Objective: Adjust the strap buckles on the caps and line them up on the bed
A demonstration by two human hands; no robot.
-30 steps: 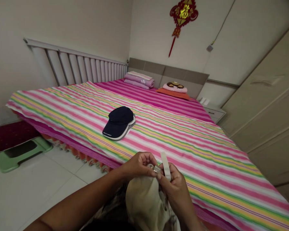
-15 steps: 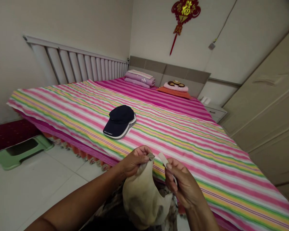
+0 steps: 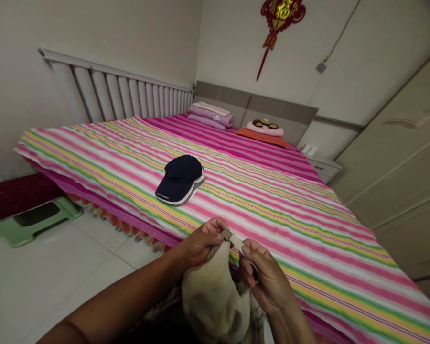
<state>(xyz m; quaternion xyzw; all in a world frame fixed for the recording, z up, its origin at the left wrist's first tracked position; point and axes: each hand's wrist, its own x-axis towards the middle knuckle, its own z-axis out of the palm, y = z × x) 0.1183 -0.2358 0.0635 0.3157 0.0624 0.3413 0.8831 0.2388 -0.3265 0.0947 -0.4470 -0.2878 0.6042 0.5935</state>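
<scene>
I have the left hand (image 3: pixel 204 241) pinched, thumb against fingers, on the small metal buckle (image 3: pixel 227 234) at the back of a cream cap (image 3: pixel 213 296). The right hand (image 3: pixel 263 265) grips the cap's pale fabric strap (image 3: pixel 238 242) between thumb and fingers, its free end right up at the buckle; whether it has passed through, I cannot tell from here. The two hands are near each other but apart, and the cap's crown hangs below them, over the person's lap, just in front of the bed.

Beyond the hands I see a navy baseball cap (image 3: pixel 181 179) with a white-edged visor, lying on the multicoloured striped sheet (image 3: pixel 290 215), visor toward the near edge of the bed. Down to the left, a green plastic stool (image 3: pixel 39 217) stands on the tiled floor (image 3: pixel 89 255). At the far end, folded purple bedding (image 3: pixel 209 114) sits against the grey headboard (image 3: pixel 283 114).
</scene>
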